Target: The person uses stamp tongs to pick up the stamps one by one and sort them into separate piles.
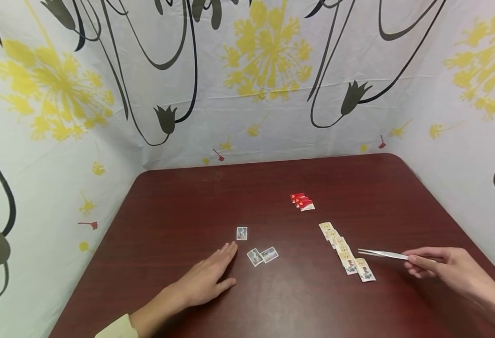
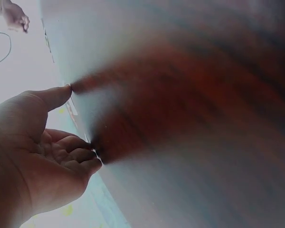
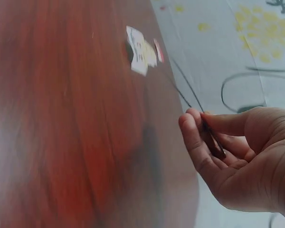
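Observation:
Between the thumb and fingers of my right hand (image 1: 454,270) is a pair of metal tweezers (image 1: 384,254), its two tips apart and pointing left. Just left of those tips runs an overlapping row of cream stamps (image 1: 338,244), with one stamp (image 1: 364,270) at its near end. My left hand (image 1: 209,277) rests on the table with fingers extended, holding nothing. Beyond its fingertips lies a single grey stamp (image 1: 241,233). To its right are two more grey stamps (image 1: 255,257), touching at their edges. In the right wrist view the tweezers (image 3: 192,95) show as two thin prongs.
A small overlapping stack of red stamps (image 1: 302,202) lies farther back on the dark red wooden table (image 1: 179,206). White cloth (image 1: 247,136) with yellow and grey flower prints hangs behind the table and along both sides.

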A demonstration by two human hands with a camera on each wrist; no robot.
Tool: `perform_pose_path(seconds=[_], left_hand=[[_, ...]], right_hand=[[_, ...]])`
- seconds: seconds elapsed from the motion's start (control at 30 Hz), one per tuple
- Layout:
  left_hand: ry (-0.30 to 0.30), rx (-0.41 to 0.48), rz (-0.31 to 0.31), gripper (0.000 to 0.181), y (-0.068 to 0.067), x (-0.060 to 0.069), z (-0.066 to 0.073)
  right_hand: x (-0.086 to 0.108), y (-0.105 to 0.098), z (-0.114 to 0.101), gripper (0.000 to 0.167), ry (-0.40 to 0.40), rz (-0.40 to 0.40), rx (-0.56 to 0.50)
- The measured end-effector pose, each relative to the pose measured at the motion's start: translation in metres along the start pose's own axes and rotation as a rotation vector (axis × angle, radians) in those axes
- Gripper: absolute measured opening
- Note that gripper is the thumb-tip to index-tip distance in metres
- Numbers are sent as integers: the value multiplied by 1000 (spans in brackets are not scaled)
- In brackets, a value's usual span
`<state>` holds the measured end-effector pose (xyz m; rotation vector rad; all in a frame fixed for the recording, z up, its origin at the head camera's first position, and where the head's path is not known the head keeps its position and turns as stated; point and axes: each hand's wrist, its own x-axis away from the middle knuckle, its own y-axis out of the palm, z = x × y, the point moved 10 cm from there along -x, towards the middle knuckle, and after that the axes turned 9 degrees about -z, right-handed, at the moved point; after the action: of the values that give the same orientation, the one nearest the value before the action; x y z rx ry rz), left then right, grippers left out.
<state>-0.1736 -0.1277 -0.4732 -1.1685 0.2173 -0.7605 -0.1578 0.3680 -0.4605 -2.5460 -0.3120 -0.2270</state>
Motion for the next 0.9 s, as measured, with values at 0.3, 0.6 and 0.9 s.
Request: perform_pose_path(seconds=[0.3,0.6,0.9], left_hand=[[-4,-2,-4,77,0,1,-2],[-4,1,-6,77,1,-1,-1],[-7,-3,-6,77,0,0,0]], right_hand=[[17,-14,17,18,-54,-32,41],[18,-4,8,23,-127,-80,25],[17,4,5,34,-211,-121,-24]])
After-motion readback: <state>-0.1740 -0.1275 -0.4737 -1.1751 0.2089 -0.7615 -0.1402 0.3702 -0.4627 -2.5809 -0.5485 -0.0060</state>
